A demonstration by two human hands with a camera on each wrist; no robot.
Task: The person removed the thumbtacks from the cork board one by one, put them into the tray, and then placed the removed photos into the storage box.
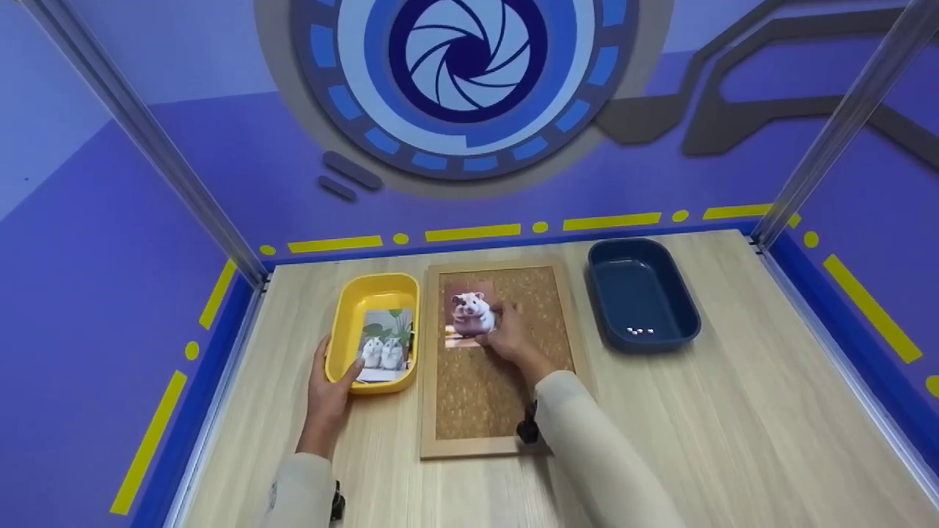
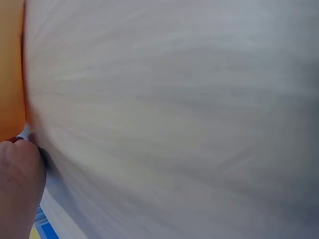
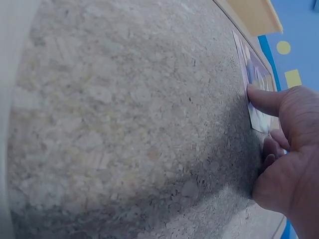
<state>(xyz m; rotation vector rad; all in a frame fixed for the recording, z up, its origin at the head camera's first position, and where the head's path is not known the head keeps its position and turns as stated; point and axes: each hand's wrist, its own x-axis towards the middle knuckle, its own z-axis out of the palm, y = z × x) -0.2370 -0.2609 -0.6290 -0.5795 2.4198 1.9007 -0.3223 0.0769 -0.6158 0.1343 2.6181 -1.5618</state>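
Observation:
In the head view, a photo of a single hamster [image 1: 469, 312] lies on the upper left of a wood-framed cork board [image 1: 477, 400]. My right hand [image 1: 513, 341] holds this photo at its right side, thumb near the lower edge. The right wrist view shows the thumb [image 3: 266, 101] on the photo [image 3: 252, 74] and the other fingers curled by its edge. My left hand [image 1: 330, 389] grips the near left corner of a yellow tray [image 1: 340, 323], with its thumb over the rim. Inside lies a photo of two hamsters [image 1: 385, 352], its corner under or beside that thumb.
A dark blue tray [image 1: 638, 290] stands right of the board, with several small whitish pieces [image 1: 640, 331] at its near end. Everything rests on a light wood table [image 1: 733, 425]. Blue-purple printed panels [image 1: 220, 183] with metal corner posts [image 1: 843, 125] enclose its back and sides.

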